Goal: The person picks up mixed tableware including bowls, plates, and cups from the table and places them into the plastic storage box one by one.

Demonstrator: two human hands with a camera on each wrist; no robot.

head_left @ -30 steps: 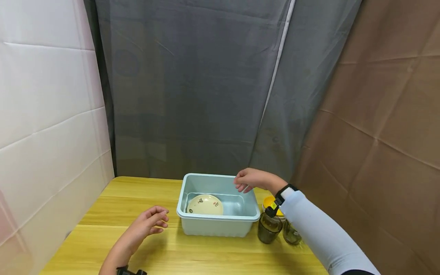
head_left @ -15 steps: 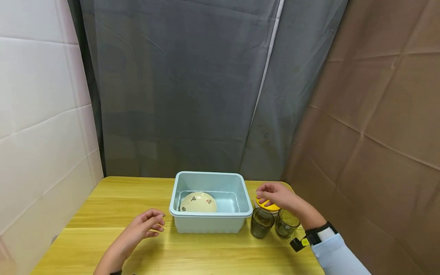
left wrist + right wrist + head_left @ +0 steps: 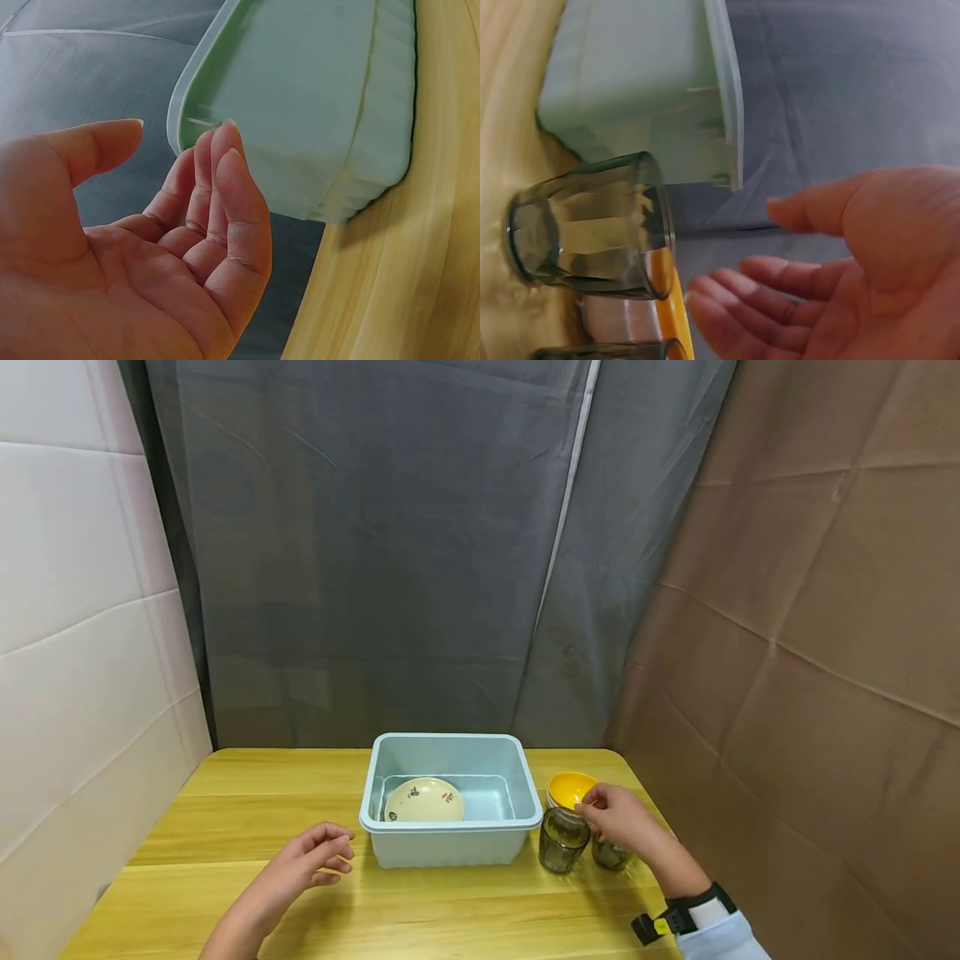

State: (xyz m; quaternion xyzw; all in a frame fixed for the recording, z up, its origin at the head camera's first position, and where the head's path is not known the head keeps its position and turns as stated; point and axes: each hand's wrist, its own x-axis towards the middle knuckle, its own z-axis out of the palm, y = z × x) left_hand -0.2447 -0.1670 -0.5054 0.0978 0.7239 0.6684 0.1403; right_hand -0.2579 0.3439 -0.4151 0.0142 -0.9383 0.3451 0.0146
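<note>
My right hand [image 3: 618, 818] hovers over the right-hand items, its thumb and fingers apart and holding nothing in the right wrist view. Below it stand two smoky glass tumblers, the left one [image 3: 561, 843] in plain sight and the right one [image 3: 611, 857] partly hidden by the hand. Just behind them is a bowl [image 3: 570, 787] with a yellow inside. A pale blue plastic tub [image 3: 453, 847] stands left of these, with a cream plate [image 3: 423, 807] with small printed motifs inside it. My left hand [image 3: 157, 277] floats left of the tub, fingers loosely bent, touching nothing.
The wooden table [image 3: 420, 914] carries everything. Behind it hangs a grey curtain [image 3: 360, 568], with a white cloth [image 3: 82, 652] at the left and a brown one [image 3: 825, 652] at the right.
My right hand has moved from above the tub's right rim rightward and down to the tumblers and bowl. The left hand has barely moved. The head view has shifted slightly.
</note>
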